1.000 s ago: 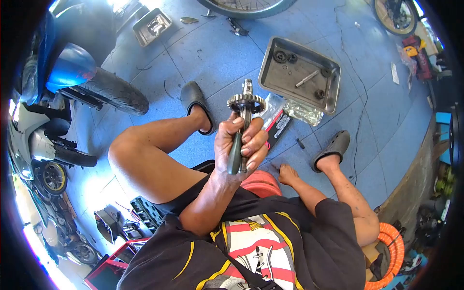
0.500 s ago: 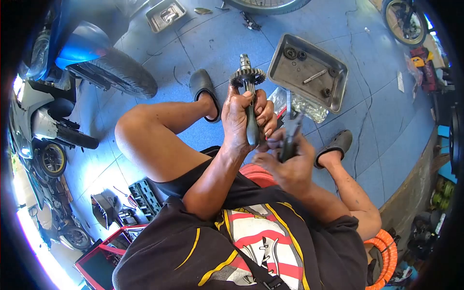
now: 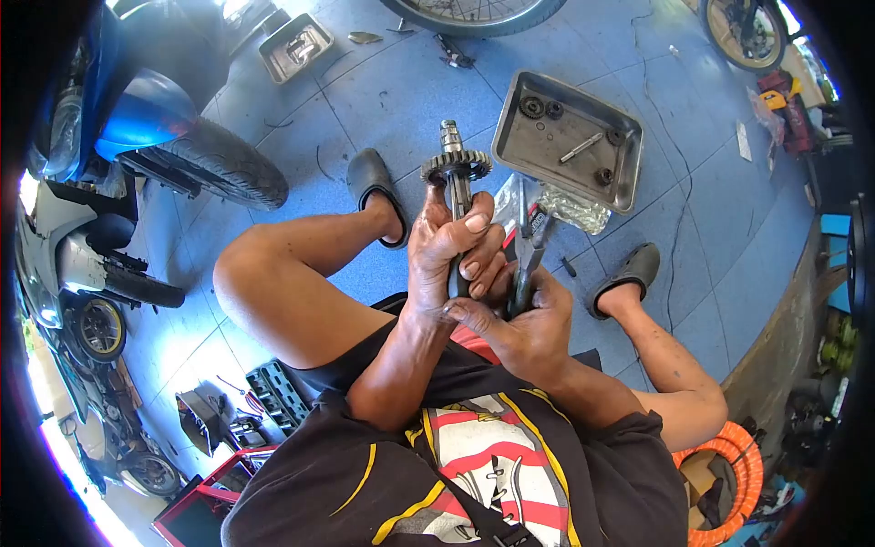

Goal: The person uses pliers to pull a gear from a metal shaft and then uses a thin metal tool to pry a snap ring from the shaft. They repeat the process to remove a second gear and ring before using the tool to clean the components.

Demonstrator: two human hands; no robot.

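Note:
My left hand [image 3: 447,251] is wrapped round a metal gear shaft [image 3: 451,137], which stands upright with a toothed gear [image 3: 458,167] above the fist. A dark rounded handle [image 3: 458,279] shows in the same grip, below the thumb. Close beside it, my right hand [image 3: 533,333] closes on a hand tool that looks like pliers [image 3: 529,260], its narrow grey tip pointing up. The fingers of both hands meet between the two tools, and the lower end of the shaft is hidden in the left fist.
A metal tray [image 3: 510,109] with gears and a pin lies on the floor ahead, beside a clear plastic bag [image 3: 579,210]. Motorcycles stand at left, near a motorcycle tyre [image 3: 228,164]. A red toolbox [image 3: 196,497] is at lower left, an orange coiled hose [image 3: 747,465] at lower right.
The right hand has turned slightly and moved left, bringing the pliers-like tool nearer the left hand. The gear shaft has shifted slightly down and left in view.

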